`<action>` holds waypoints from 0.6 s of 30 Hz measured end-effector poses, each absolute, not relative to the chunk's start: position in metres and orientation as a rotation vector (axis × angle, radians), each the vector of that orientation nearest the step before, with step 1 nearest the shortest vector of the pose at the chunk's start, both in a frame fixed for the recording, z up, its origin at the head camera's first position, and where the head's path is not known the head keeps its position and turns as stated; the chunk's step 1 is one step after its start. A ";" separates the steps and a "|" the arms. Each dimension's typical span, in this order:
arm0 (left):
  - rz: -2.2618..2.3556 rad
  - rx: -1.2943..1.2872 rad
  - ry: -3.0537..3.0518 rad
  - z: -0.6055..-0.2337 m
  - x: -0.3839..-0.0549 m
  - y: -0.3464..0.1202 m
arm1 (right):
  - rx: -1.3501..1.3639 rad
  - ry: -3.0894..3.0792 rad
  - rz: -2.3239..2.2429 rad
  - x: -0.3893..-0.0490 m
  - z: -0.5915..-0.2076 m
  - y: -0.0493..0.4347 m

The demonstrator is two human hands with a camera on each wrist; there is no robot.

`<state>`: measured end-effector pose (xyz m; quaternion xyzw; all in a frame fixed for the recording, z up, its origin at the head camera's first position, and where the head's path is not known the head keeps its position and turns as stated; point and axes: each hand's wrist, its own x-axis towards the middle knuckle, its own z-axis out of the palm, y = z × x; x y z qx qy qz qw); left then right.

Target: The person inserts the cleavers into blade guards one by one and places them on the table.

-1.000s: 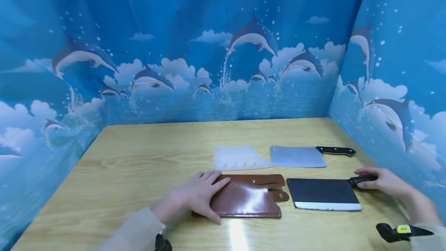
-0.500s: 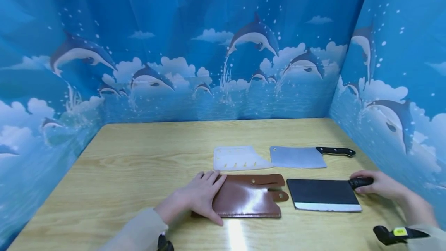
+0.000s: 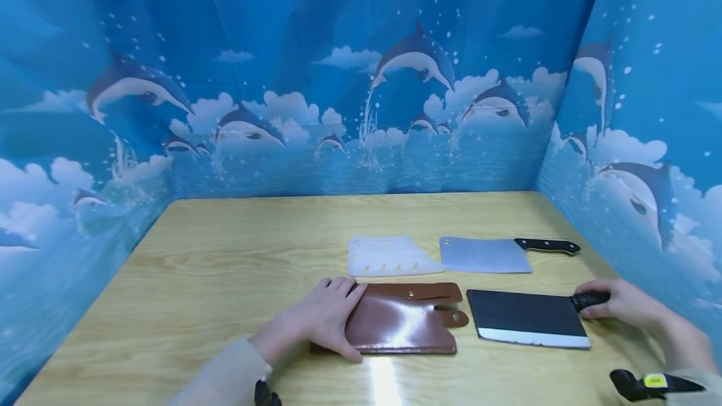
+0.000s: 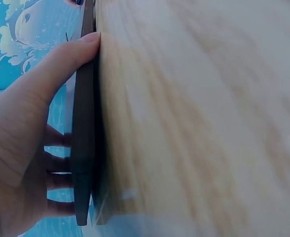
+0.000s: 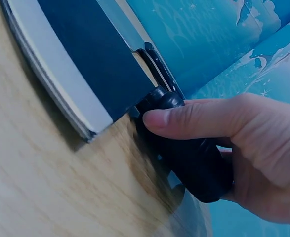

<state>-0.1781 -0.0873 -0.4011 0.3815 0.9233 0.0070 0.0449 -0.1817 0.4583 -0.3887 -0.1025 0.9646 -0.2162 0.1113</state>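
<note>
My left hand [image 3: 329, 317] lies over the left end of a brown leather knife sheath [image 3: 400, 324]. In the left wrist view its thumb touches the sheath's near edge, with the other fingers farther back along the sheath. To the right, a black-bladed cleaver [image 3: 527, 315] with a pale cutting edge points left toward the sheath's strap end. My right hand [image 3: 626, 302] pinches the cleaver's black handle [image 5: 194, 163], thumb near the blade. In the right wrist view the heel of the blade appears slightly above the table, a shadow beneath it.
Behind the sheath lies a translucent white blade cover [image 3: 389, 255]. A silver cleaver [image 3: 482, 254] with a riveted black handle lies beside it, behind the black one. Blue dolphin-print curtains [image 3: 316, 111] stand along the back and sides of the wooden table [image 3: 237, 237].
The right hand has moved its grip along the handle closer to the blade. The black cleaver has turned slightly, its handle side a little nearer. The left hand has hardly moved.
</note>
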 end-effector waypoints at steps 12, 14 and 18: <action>0.142 1.228 2.942 -0.396 -0.179 -0.111 | -0.330 2.863 -0.592 -0.180 -0.389 0.457; 0.192 1.231 2.966 -0.394 -0.180 -0.118 | -0.335 2.862 -0.600 -0.178 -0.390 0.458; 0.245 1.217 3.027 -0.390 -0.182 -0.129 | -0.369 2.890 -0.623 -0.173 -0.394 0.458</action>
